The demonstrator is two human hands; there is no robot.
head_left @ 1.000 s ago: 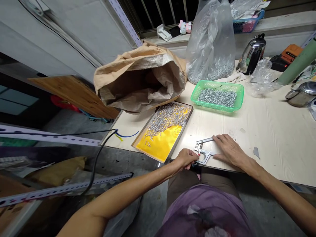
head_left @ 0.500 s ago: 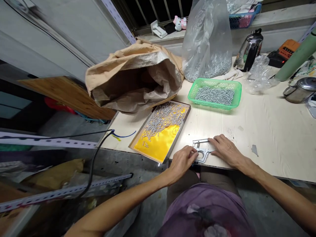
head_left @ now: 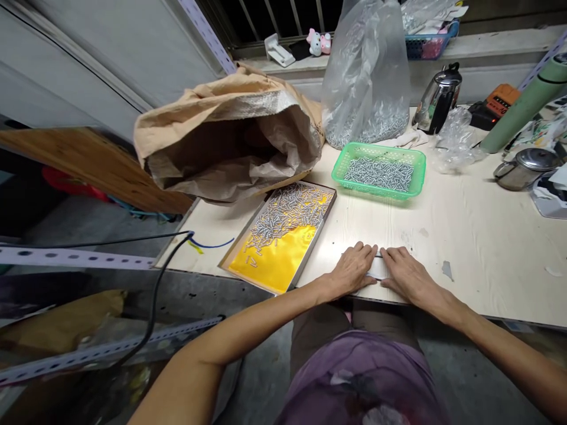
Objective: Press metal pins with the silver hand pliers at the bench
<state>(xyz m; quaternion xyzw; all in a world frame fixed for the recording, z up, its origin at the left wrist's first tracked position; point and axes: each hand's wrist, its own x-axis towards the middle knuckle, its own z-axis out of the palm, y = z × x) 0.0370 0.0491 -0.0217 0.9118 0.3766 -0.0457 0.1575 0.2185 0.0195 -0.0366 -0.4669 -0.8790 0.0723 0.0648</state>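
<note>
Near the front edge of the table, a flat pale-grey metal frame (head_left: 378, 268) lies mostly hidden under my fingers. My left hand (head_left: 354, 268) grips its left end, thumb on the near side and fingertips on the far side. Close by, my right hand (head_left: 407, 274) pinches the right end in the same way. Left of my hands is a shallow tray (head_left: 313, 249) lined with yellow, holding many small metal pins (head_left: 283, 212) heaped toward its far end. Beyond my hands, a green plastic basket (head_left: 423, 171) holds more such pins.
An open brown sack (head_left: 221, 141) lies behind the tray. A clear plastic bag (head_left: 367, 77) of small metal parts stands at the back. A kettle (head_left: 438, 100), a green bottle (head_left: 522, 103) and a metal mug (head_left: 527, 168) are at the right. A black cable (head_left: 155, 295) hangs off the left edge.
My left hand has moved right along the metal frame and now covers its spring and ring-shaped cutout. Both hands now grip it close together. The view has shifted slightly.
</note>
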